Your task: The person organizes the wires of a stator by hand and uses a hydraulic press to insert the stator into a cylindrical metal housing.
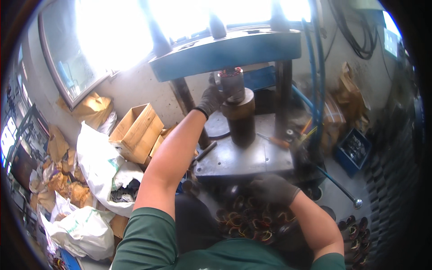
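My left hand (212, 97), in a dark grey glove, grips the left side of a grey metal motor stator (232, 85). Reddish windings show at the stator's top, just under the blue crossbeam (229, 50) of a press. The stator stands on a round metal post (240, 117) that rises from the steel press table (245, 158). My right hand (273, 189), gloved too, is low and right, by the table's front edge. It is smeared by motion, so its fingers and anything in them cannot be made out. Below it lie several wired stators (245, 220).
On the press table lie an orange-handled screwdriver (274, 140) and a short metal rod (206, 151). A lever with a ball end (357, 203) sticks out right, near a blue bin (354, 150). A wooden box (137, 132) and white sacks (96, 166) stand left.
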The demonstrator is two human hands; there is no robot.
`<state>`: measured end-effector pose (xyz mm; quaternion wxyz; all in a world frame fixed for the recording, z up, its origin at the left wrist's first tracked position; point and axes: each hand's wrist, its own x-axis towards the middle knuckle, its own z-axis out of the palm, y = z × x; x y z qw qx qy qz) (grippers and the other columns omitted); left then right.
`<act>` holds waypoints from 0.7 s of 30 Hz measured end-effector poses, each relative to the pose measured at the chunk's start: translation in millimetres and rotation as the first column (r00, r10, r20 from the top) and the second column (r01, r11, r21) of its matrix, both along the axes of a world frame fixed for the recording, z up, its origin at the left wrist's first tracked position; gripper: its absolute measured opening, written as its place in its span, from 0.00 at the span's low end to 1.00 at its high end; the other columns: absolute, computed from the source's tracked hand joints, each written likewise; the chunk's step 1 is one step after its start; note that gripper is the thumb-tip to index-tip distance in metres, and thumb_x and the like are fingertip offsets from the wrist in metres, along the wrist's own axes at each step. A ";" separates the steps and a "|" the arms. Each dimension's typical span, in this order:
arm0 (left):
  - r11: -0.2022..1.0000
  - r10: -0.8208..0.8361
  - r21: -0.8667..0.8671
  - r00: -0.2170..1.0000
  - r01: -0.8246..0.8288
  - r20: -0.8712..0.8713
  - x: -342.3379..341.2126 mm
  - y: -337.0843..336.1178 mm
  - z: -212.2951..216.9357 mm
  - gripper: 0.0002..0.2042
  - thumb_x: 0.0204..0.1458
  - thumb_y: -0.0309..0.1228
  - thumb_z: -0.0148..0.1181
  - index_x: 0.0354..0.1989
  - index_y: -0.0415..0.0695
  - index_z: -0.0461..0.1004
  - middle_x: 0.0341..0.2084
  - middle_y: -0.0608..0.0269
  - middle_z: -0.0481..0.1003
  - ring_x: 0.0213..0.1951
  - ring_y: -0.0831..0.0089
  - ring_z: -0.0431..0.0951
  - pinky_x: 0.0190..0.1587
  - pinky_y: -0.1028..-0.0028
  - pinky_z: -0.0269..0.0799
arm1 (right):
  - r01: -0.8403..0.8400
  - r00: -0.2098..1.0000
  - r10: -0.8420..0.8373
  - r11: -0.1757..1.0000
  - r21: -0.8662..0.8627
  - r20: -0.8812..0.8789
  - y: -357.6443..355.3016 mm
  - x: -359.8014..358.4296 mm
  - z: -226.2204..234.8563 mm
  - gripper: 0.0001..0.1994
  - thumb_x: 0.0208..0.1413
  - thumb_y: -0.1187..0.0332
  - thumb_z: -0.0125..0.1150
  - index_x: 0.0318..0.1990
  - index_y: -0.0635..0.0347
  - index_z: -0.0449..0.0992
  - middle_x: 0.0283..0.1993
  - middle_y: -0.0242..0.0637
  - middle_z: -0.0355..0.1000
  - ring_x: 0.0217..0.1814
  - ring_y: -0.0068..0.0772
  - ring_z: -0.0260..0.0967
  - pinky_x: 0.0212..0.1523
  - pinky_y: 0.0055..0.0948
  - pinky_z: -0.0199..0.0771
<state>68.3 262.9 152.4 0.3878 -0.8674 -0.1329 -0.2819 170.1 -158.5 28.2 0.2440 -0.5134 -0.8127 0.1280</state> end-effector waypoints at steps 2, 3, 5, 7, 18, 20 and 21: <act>0.999 -0.046 -0.002 0.999 0.046 0.009 -17.4 -35.5 -19.6 0.43 0.57 0.34 0.73 0.76 0.49 0.50 0.59 0.57 0.75 0.61 0.68 0.75 0.58 0.65 0.78 | 0.019 1.000 -0.019 1.000 -0.006 0.017 -4.3 9.9 -5.9 0.14 0.55 0.64 0.66 0.47 0.60 0.81 0.44 0.48 0.79 0.49 0.54 0.78 0.51 0.48 0.78; 0.781 -0.057 -0.552 0.913 0.293 0.403 -24.3 -93.8 -7.2 0.40 0.57 0.31 0.71 0.75 0.47 0.53 0.59 0.56 0.76 0.58 0.68 0.77 0.56 0.66 0.79 | 0.058 0.998 -0.058 0.998 -0.017 0.020 -11.4 17.0 -5.8 0.15 0.53 0.64 0.67 0.47 0.60 0.80 0.45 0.47 0.79 0.49 0.54 0.79 0.51 0.47 0.79; 0.345 0.173 -0.695 0.685 0.631 0.708 -78.7 -144.4 -17.4 0.34 0.56 0.27 0.71 0.71 0.45 0.61 0.56 0.55 0.77 0.52 0.67 0.81 0.52 0.69 0.80 | 0.028 0.998 -0.027 0.999 -0.024 0.050 -17.6 14.2 7.6 0.16 0.52 0.65 0.69 0.48 0.60 0.80 0.46 0.47 0.79 0.49 0.53 0.79 0.52 0.47 0.79; 0.364 0.105 -0.644 0.657 0.674 0.747 -134.1 -158.0 -58.3 0.29 0.56 0.25 0.70 0.67 0.42 0.67 0.53 0.55 0.79 0.50 0.69 0.82 0.53 0.70 0.79 | 0.099 0.994 -0.102 0.992 0.079 0.039 -32.7 11.1 28.7 0.15 0.51 0.67 0.69 0.47 0.60 0.80 0.47 0.47 0.79 0.51 0.53 0.78 0.55 0.47 0.77; 0.239 0.870 -0.878 0.310 0.415 0.384 -418.0 -284.1 -414.0 0.22 0.54 0.24 0.69 0.58 0.41 0.73 0.42 0.62 0.79 0.43 0.72 0.80 0.49 0.72 0.77 | 0.580 0.686 -0.704 0.376 0.722 -0.184 -219.0 61.8 68.0 0.12 0.67 0.66 0.60 0.46 0.68 0.79 0.48 0.51 0.79 0.46 0.44 0.80 0.42 0.44 0.81; 0.204 0.915 -0.941 0.290 0.271 0.282 -433.7 -326.0 -456.6 0.24 0.51 0.25 0.71 0.58 0.43 0.73 0.46 0.57 0.78 0.43 0.69 0.80 0.48 0.69 0.78 | 0.741 0.390 -0.907 0.207 0.639 -0.158 -252.3 48.8 78.0 0.22 0.65 0.53 0.67 0.63 0.50 0.73 0.66 0.51 0.72 0.60 0.54 0.74 0.58 0.47 0.75; 0.133 0.932 -0.970 0.307 0.202 0.192 -423.5 -342.0 -464.3 0.26 0.50 0.27 0.72 0.59 0.44 0.73 0.50 0.53 0.76 0.47 0.63 0.80 0.51 0.65 0.77 | 0.743 0.317 -0.931 0.127 0.657 -0.179 -260.2 49.0 74.6 0.22 0.66 0.53 0.67 0.62 0.50 0.74 0.65 0.50 0.72 0.59 0.54 0.74 0.58 0.47 0.76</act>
